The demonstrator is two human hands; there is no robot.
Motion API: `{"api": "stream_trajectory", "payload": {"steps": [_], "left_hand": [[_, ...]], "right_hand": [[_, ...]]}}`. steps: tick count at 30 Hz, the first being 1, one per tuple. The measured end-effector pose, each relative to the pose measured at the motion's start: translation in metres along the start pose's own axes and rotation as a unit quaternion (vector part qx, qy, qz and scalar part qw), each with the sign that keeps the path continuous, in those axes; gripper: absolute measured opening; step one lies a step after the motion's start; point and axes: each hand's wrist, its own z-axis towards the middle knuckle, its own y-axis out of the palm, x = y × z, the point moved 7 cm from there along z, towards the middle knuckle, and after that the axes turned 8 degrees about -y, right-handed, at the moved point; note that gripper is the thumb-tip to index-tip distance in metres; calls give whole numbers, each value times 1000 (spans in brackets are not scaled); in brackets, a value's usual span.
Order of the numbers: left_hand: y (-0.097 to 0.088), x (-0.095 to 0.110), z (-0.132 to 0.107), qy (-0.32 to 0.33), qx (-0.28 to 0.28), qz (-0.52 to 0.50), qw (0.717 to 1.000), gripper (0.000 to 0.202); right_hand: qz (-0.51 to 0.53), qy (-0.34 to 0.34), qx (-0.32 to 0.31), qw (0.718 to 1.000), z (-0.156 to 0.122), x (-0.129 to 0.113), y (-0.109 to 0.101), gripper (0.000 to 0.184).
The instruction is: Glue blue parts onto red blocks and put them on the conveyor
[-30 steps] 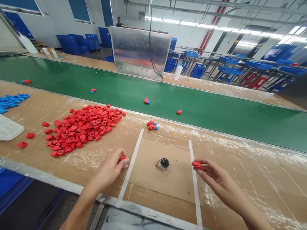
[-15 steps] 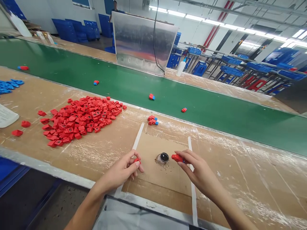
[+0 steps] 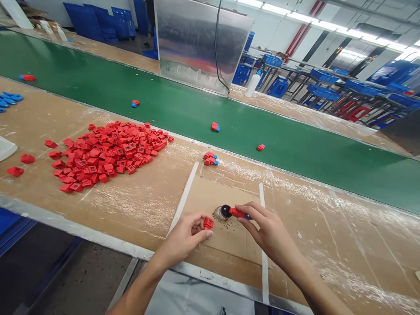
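Note:
My left hand [image 3: 187, 236] pinches a small red plastic part [image 3: 208, 223] just left of a small round black pot [image 3: 225, 211] set in the cardboard-covered bench. My right hand [image 3: 265, 229] grips another red part [image 3: 236, 213] and holds its end at the pot's rim. A big pile of red parts [image 3: 105, 155] lies to the left on the bench. A few assembled red-and-blue pieces [image 3: 210, 158] sit near the bench's far edge.
A green conveyor belt [image 3: 295, 148] runs behind the bench and carries single red-and-blue pieces [image 3: 215, 127]. A metal box [image 3: 200, 41] stands beyond it. Blue parts [image 3: 8, 99] lie far left. White tape strips [image 3: 183, 199] frame the pot.
Both hands have moved inward toward the pot. The right hand's red part now reaches the pot's rim; the left hand came to its left side.

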Motion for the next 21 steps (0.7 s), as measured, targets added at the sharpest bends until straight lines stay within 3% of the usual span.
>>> {"api": "stream_trajectory", "payload": {"steps": [13, 21], "left_hand": [[10, 0, -4, -10, -36, -22, 999, 19], [15, -5, -2, -17, -65, -25, 997, 18]], "right_hand": [[-2, -8, 1, 1000, 2, -2, 1, 21], [67, 34, 74, 994, -7, -13, -13, 17]]}}
